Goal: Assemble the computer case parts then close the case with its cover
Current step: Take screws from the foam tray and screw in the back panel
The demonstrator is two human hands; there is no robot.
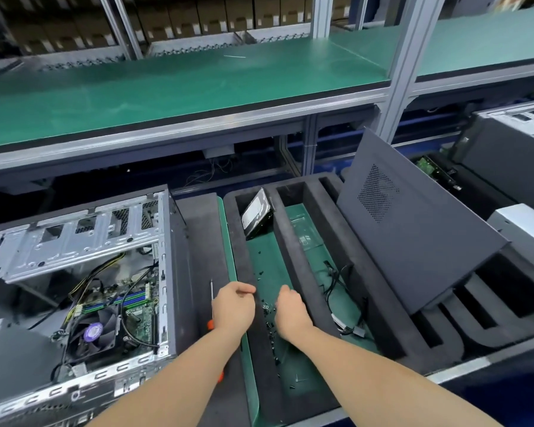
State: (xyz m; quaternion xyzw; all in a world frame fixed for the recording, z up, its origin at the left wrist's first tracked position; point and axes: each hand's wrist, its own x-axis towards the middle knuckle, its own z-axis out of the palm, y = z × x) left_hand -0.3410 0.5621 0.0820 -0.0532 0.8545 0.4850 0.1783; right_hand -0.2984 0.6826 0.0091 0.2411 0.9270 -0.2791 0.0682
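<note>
computer case [84,241], one; cover [413,241], one

Your left hand [233,306] and right hand [290,312] sit side by side over the near half of the left slot in the tray [293,266]. Loose screws [269,309] lie in that slot, between your hands and nearer to you. Just left of your left hand a screwdriver [211,292] lies on the tray's flat edge, partly under your forearm. Further left sits the open case [84,272]. Beyond your hands, at the slot's far end, a hard drive [256,215] leans against the wall. Right of your right hand, one slot over, lie cables [342,291]. Further right the cover [413,223] stands tilted in the tray. A shelf [198,87] runs above and behind everything.
</note>
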